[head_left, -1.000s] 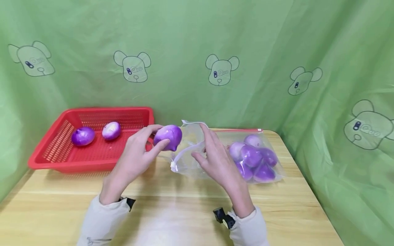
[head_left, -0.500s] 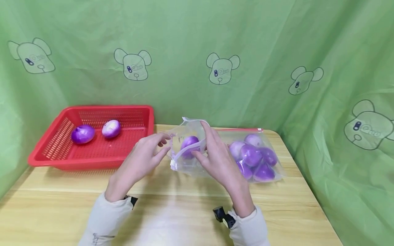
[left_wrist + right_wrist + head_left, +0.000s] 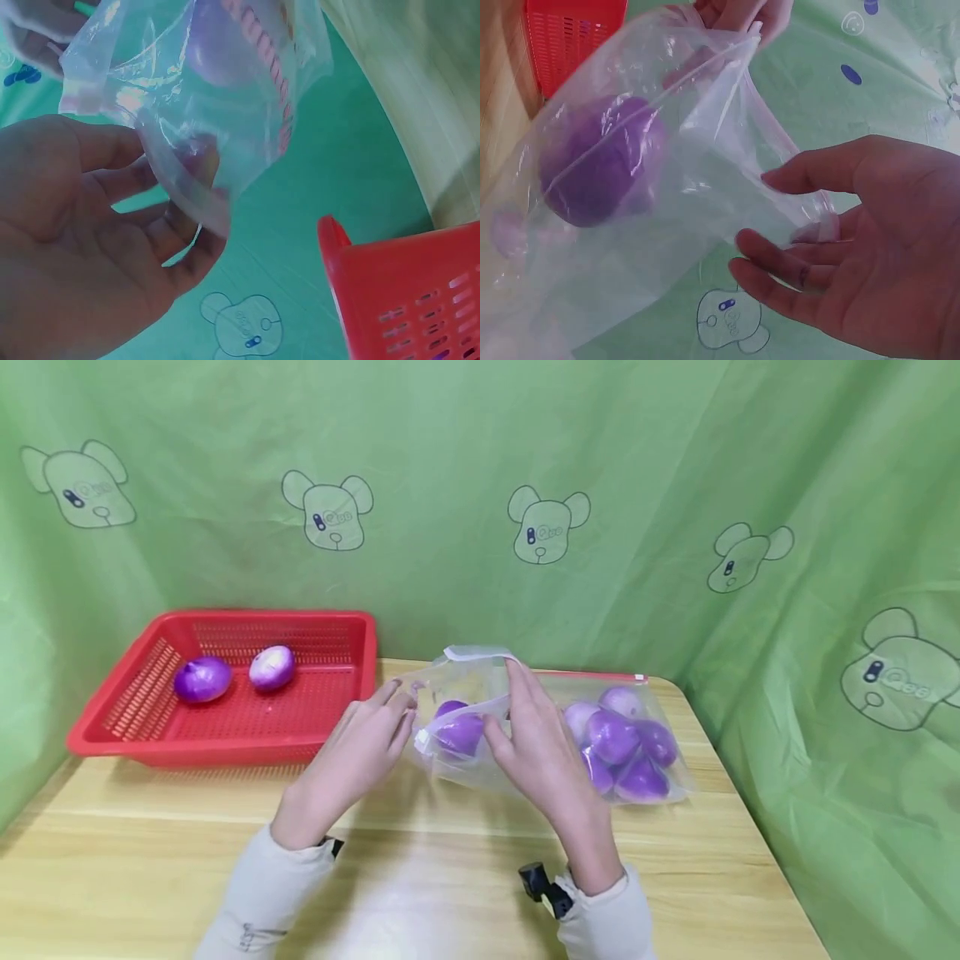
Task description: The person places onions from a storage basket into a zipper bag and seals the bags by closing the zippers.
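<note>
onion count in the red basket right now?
2. Both purple onions lie in the red basket at its left end: one far left, one just right of it. None look hidden there; more sit in the plastic bag.

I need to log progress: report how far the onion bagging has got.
Done: several purple onions sit deep in the clear zip bag, another one near its mouth. In hand: left hand and right hand hold the mouth open. Left: two onions in the red basket.
</note>
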Demonstrator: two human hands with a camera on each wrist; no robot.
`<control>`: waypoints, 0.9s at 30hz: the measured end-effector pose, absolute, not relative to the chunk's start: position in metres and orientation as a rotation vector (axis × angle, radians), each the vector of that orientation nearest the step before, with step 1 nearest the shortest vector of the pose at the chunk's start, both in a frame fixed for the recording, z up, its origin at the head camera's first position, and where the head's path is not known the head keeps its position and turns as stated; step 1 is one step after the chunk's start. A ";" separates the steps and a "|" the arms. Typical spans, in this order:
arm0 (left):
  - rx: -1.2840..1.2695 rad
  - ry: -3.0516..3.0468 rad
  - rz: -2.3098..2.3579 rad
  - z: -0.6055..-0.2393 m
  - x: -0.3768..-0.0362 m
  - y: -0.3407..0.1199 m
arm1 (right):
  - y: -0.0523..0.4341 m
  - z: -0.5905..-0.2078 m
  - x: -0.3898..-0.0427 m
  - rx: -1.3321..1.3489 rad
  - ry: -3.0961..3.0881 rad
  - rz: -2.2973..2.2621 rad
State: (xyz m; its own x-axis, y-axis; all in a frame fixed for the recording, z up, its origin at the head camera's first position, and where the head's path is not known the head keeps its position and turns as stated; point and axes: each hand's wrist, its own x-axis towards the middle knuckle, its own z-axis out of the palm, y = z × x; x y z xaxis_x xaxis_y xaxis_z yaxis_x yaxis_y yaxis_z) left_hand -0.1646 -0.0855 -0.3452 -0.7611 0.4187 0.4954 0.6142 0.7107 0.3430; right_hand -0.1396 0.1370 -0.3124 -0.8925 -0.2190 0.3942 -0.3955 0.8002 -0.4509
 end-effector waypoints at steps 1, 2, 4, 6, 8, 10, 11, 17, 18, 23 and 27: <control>-0.796 -2.520 -0.683 -0.345 -0.164 -0.085 | 0.136 -0.312 -0.139 0.488 -2.642 0.768; -0.795 -2.512 -0.665 -0.344 -0.163 -0.085 | 0.135 -0.312 -0.138 0.509 -2.615 0.767; -0.798 -2.492 -0.638 -0.343 -0.161 -0.084 | 0.133 -0.311 -0.137 0.551 -2.562 0.757; -0.809 -2.483 -0.628 -0.341 -0.160 -0.083 | 0.132 -0.310 -0.135 0.577 -2.526 0.741; -0.809 -2.478 -0.610 -0.338 -0.158 -0.083 | 0.131 -0.309 -0.134 0.595 -2.507 0.722; -0.809 -2.475 -0.585 -0.334 -0.155 -0.084 | 0.130 -0.308 -0.133 0.598 -2.505 0.695; -0.805 -2.472 -0.574 -0.332 -0.153 -0.085 | 0.130 -0.308 -0.132 0.593 -2.511 0.682; -0.804 -2.447 -0.554 -0.322 -0.147 -0.092 | 0.130 -0.307 -0.131 0.536 -2.577 0.665; -0.822 -2.439 -0.564 -0.323 -0.148 -0.092 | 0.130 -0.307 -0.132 0.535 -2.580 0.670; -0.956 -2.454 -0.692 -0.328 -0.151 -0.086 | 0.131 -0.307 -0.132 0.535 -2.559 0.704; -1.008 -2.540 -0.777 -0.335 -0.154 -0.077 | 0.132 -0.306 -0.132 0.533 -2.552 0.747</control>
State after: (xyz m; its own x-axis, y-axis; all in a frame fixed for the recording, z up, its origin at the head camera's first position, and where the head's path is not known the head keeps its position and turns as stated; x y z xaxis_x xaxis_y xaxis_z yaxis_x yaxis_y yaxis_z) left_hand -0.1536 -0.0771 -0.3346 -0.7089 0.5395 0.4544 0.7013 0.6075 0.3728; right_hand -0.1316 0.1315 -0.3061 -0.8354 -0.2381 0.4954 -0.4676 0.7816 -0.4127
